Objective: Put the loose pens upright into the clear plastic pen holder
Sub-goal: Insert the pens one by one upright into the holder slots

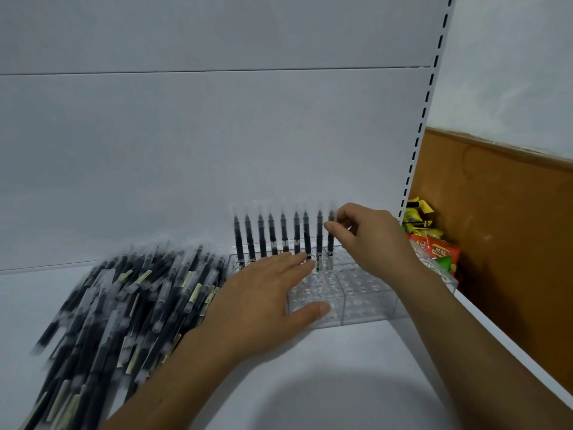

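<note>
Step in hand: seating a pen. The right hand (pixel 372 240) pinches the rightmost pen (pixel 330 243) near its top between thumb and forefinger, and the pen stands upright in the back row of the clear pen holder (pixel 366 293). Whether it has bottomed out in its hole I cannot tell. The left hand (pixel 263 299) lies flat on the holder's left part, fingers (pixel 297 260) straight and spread and thumb on the front edge, holding nothing and probably steadying it.

Next move, my guess: let go of this pen, take one from the pile of loose pens (pixel 124 305) and line it up vertically over a free hole. The back row looks nearly full, so that hole is probably in a nearer row.

Counts:
- Upright pens (pixel 273 237): nine, counting the pinched one, all in one back row.
- Holder: one.
- Pile: dozens — blurred, not countable — lying on the shelf (pixel 341 383) just left of the holder.
- Snack packets (pixel 434 246): a few, beyond the shelf's right edge.
</note>
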Available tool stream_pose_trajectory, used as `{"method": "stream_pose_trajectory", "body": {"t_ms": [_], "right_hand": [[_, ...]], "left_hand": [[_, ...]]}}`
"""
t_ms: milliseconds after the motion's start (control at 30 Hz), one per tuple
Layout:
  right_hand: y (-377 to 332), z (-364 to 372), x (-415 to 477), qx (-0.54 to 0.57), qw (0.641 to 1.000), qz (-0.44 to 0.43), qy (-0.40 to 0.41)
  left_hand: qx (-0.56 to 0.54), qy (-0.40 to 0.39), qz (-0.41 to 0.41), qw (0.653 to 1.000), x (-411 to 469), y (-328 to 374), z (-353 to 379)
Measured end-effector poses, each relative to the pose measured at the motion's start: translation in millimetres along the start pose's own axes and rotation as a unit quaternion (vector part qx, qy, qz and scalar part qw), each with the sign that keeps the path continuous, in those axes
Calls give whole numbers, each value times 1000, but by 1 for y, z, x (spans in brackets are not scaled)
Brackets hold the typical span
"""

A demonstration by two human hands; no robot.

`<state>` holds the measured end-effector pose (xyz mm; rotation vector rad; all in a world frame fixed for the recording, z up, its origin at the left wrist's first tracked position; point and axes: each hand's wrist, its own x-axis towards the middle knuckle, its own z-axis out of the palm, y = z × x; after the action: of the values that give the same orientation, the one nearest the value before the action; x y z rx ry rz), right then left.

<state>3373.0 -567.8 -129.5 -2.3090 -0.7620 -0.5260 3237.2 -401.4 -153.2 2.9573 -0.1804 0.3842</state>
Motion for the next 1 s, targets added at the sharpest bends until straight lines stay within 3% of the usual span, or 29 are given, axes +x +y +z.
{"method": "stream_pose_trajectory", "body": {"t_ms": [333,500,600,667,767,1000], "right_hand": [[-4,-6,0,-6,998,50,-35],[-16,-17,-2,-68,994,66,-50],[-23,-31,-4,-141,986,77,-31],[-32,-37,-7,-186,980,61,-15],[-61,-36,-13,-165,986,24,-27],[-164,34,-33,-75,972,-152,-164]], "left_hand": [[-16,1,10,1000,4,-4,2],[-36,-36,21,998,4,-1,-8],[-54,4,16,998,-6,-2,-19],[-73,43,-5,996,-18,-8,-30],[-78,86,-57,992,-42,-30,-47],[-90,192,-244,946,-109,-108,-68]]}}
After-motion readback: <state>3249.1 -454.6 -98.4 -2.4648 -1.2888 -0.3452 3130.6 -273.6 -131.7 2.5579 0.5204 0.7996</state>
